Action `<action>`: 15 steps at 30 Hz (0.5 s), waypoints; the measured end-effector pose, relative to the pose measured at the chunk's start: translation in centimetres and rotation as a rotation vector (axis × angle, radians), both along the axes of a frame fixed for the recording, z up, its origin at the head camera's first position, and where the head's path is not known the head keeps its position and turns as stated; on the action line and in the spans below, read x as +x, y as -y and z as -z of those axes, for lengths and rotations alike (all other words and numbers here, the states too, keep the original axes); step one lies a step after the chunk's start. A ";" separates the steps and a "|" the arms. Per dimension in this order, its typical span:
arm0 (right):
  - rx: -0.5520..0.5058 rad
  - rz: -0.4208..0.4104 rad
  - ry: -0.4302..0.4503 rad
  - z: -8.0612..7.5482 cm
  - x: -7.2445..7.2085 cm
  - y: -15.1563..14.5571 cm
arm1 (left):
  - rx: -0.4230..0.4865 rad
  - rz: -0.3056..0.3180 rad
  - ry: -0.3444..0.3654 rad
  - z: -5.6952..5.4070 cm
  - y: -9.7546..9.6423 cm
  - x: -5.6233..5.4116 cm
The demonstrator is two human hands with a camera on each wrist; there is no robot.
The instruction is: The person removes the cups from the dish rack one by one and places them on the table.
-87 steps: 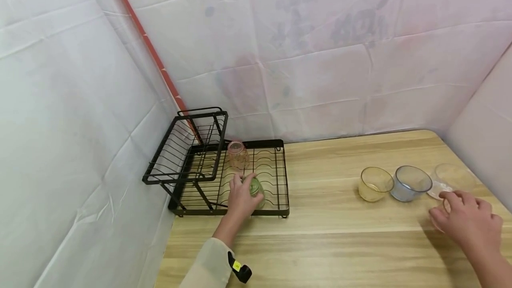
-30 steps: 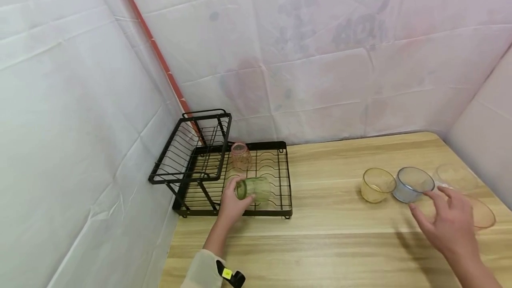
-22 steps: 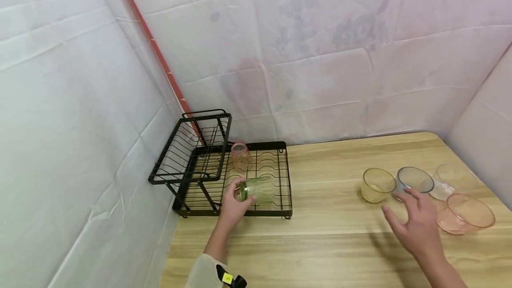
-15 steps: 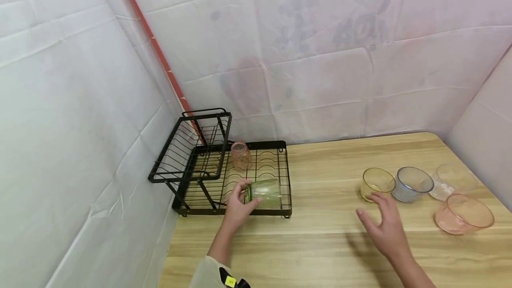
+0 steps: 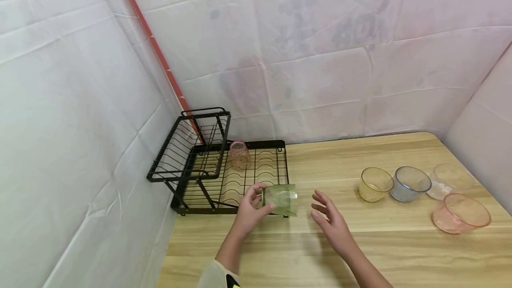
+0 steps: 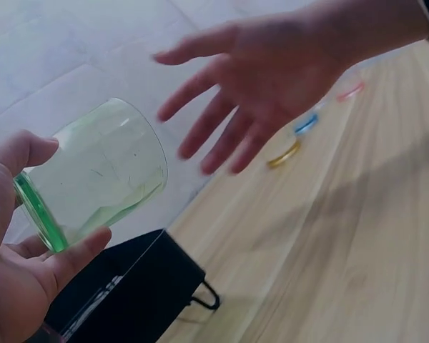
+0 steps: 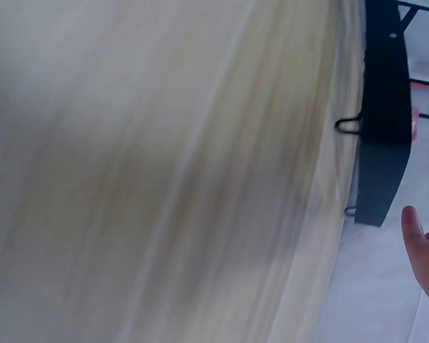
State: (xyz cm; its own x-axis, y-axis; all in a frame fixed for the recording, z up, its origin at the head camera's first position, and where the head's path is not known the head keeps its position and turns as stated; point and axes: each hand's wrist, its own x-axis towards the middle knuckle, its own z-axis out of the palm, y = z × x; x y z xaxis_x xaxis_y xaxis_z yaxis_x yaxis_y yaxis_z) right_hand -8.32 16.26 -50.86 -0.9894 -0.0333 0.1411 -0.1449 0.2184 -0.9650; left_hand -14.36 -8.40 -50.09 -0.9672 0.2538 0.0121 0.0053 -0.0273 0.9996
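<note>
My left hand [image 5: 251, 211] grips a clear green drinking glass [image 5: 282, 200] by its thick base. The glass lies sideways in the air with its mouth facing right, over the front right corner of the black dish rack [image 5: 224, 210]. In the left wrist view, thumb and fingers pinch the green glass [image 6: 104, 171] around its base end. My right hand [image 5: 334, 228] hangs to the right of the glass mouth, fingers spread and apart from it. A pink glass [image 5: 240, 155] stands upside down on the rack's lower level.
On the wooden table [image 5: 320, 154] to the right stand a yellow glass bowl [image 5: 375, 186], a blue one [image 5: 409, 185], a colourless one [image 5: 450, 181] and a pink one [image 5: 460, 214]. The rack's raised upper basket [image 5: 188, 150] is at the left, beside the white sheeted wall [image 5: 92, 146].
My left hand has lifted the green glass off the rack, tipped it sideways and carried it right. My right hand has left the pink bowl and travelled left towards the glass.
</note>
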 end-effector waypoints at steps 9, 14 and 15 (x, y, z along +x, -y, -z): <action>-0.193 -0.091 0.139 -0.8 -0.5 1.6 | 0.059 0.067 0.029 0.0 -1.7 1.1; -0.165 -0.081 0.160 -1.1 -0.5 1.8 | 0.069 0.082 0.031 0.3 -2.1 1.3; -0.158 -0.077 0.162 -1.2 -0.5 1.8 | 0.071 0.082 0.031 0.3 -2.2 1.3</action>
